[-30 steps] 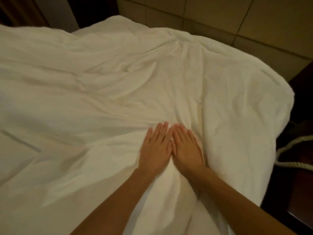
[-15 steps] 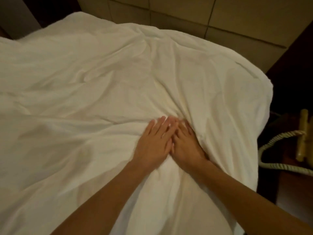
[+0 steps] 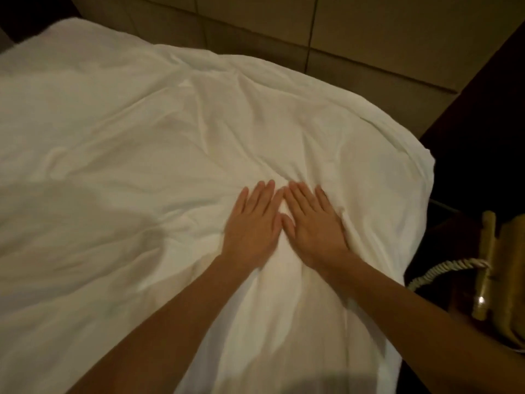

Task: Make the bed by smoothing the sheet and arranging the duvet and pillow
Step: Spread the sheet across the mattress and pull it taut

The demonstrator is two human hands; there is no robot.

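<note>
A white, wrinkled duvet [image 3: 147, 143] covers the whole bed and drapes over its right edge. My left hand [image 3: 252, 226] and my right hand [image 3: 312, 226] lie flat on it side by side, palms down, fingers straight and pointing away from me, thumbs nearly touching. Folds of cloth bunch just beyond the fingertips and along the outer side of my right hand. No pillow or bare sheet shows in the view.
A padded beige headboard wall [image 3: 369, 46] runs behind the bed. To the right stands a dark bedside table [image 3: 454, 245] with a gold telephone [image 3: 494, 268] and its coiled cord [image 3: 443, 268]. The bed's right edge drops off close to my right arm.
Both hands have spread flat and slid slightly apart on the duvet; my right hand's fingers, tucked into a fold half a second ago, now lie straight. The camera has shifted right, showing the telephone.
</note>
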